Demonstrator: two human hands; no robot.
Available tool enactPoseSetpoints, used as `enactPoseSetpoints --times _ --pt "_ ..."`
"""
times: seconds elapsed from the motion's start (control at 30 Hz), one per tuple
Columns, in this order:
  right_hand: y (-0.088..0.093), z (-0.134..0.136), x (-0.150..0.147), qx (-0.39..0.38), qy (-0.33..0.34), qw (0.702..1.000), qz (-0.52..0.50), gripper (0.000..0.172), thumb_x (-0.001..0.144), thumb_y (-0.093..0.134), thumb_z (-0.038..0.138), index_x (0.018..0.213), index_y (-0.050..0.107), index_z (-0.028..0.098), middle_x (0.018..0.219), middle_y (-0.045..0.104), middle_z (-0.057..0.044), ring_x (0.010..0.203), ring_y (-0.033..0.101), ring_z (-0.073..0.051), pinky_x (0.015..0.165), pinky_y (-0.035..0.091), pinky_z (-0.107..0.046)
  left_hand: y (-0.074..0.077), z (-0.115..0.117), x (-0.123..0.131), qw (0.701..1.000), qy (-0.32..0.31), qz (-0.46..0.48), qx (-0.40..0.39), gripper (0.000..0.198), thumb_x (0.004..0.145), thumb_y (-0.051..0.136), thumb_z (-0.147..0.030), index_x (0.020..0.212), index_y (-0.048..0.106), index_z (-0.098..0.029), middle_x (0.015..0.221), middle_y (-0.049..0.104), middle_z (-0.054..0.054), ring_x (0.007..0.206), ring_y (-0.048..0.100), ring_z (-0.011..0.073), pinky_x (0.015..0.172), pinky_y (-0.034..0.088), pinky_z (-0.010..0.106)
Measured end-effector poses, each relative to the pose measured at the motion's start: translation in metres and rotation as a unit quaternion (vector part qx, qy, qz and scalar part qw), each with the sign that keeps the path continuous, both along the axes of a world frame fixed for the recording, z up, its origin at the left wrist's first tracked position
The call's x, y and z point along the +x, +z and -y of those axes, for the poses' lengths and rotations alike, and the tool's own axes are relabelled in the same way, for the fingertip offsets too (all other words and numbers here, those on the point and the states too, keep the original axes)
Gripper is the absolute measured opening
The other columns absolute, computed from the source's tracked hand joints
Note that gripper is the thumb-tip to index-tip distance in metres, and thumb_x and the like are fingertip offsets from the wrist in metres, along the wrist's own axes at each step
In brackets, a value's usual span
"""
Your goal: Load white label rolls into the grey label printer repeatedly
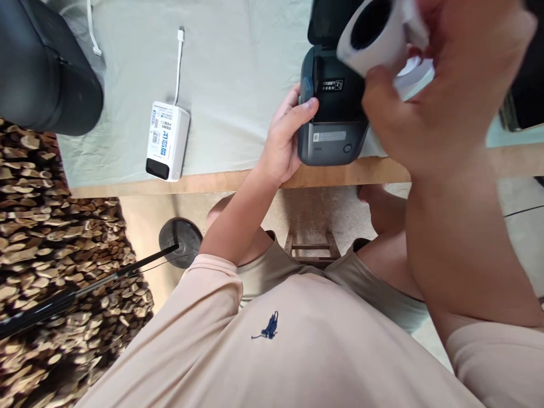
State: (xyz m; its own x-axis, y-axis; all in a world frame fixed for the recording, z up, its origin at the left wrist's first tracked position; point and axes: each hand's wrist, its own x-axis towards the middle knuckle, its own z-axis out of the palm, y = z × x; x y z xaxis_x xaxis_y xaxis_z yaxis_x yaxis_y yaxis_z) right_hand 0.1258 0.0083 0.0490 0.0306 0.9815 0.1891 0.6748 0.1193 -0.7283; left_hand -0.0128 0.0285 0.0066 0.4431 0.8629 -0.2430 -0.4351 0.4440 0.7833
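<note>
A dark grey label printer [334, 122] stands near the table's front edge with its lid up. My left hand [285, 139] grips the printer's left side, thumb on its top. My right hand [429, 85] is raised close to the camera above the printer, fingers wrapped round a white roll of label paper [374, 34] with a hollow dark core. A loose white strip of the roll shows beside my fingers.
A white power bank [167, 140] with a white cable [178, 65] lies on the pale green cloth [238, 73] to the left. A big black object [42, 62] sits at the far left. Below are my knees, a wooden stool [310, 246] and a black pole [85, 289].
</note>
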Motion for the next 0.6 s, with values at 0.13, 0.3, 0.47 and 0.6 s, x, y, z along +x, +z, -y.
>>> enactPoseSetpoints --times 0.13,0.3,0.47,0.6 --pt "-0.002 0.000 -0.002 0.011 0.031 0.991 0.131 0.045 0.063 0.038 0.025 0.107 0.033 0.024 0.099 0.043 0.008 0.094 0.045 -0.002 0.083 0.038 -0.018 0.004 0.000 0.001 0.997 0.003 -0.073 -0.010 0.026 0.066 0.040 -0.027 0.092 0.045 -0.025 0.077 0.058 -0.003 0.104 0.039 0.0131 0.088 0.035 0.021" --pt "-0.015 -0.008 0.001 0.000 0.018 0.980 0.199 0.030 0.063 0.038 0.028 0.092 0.043 0.026 0.088 0.048 0.007 0.093 0.046 -0.008 0.087 0.038 -0.032 0.004 0.000 0.004 0.995 -0.007 -0.093 0.037 0.026 0.070 0.029 -0.021 0.092 0.044 -0.020 0.082 0.052 -0.005 0.100 0.043 0.0114 0.078 0.041 0.021" --pt "-0.023 -0.008 0.002 0.026 -0.009 0.979 0.203 0.024 0.069 0.031 0.034 0.086 0.048 0.029 0.086 0.047 0.009 0.091 0.044 -0.003 0.085 0.039 -0.027 -0.003 0.000 0.001 1.000 -0.003 -0.025 0.001 0.021 0.067 0.040 -0.027 0.086 0.046 -0.021 0.083 0.053 -0.003 0.101 0.042 0.0158 0.076 0.043 0.023" --pt "-0.019 -0.005 0.000 0.036 0.009 0.975 0.218 0.026 0.070 0.028 0.044 0.081 0.050 0.035 0.083 0.047 0.010 0.094 0.040 -0.002 0.089 0.035 -0.029 -0.007 -0.002 -0.002 0.999 0.006 0.005 -0.036 0.032 0.064 0.043 -0.033 0.093 0.043 -0.019 0.069 0.052 -0.002 0.100 0.043 0.0159 0.075 0.044 0.025"
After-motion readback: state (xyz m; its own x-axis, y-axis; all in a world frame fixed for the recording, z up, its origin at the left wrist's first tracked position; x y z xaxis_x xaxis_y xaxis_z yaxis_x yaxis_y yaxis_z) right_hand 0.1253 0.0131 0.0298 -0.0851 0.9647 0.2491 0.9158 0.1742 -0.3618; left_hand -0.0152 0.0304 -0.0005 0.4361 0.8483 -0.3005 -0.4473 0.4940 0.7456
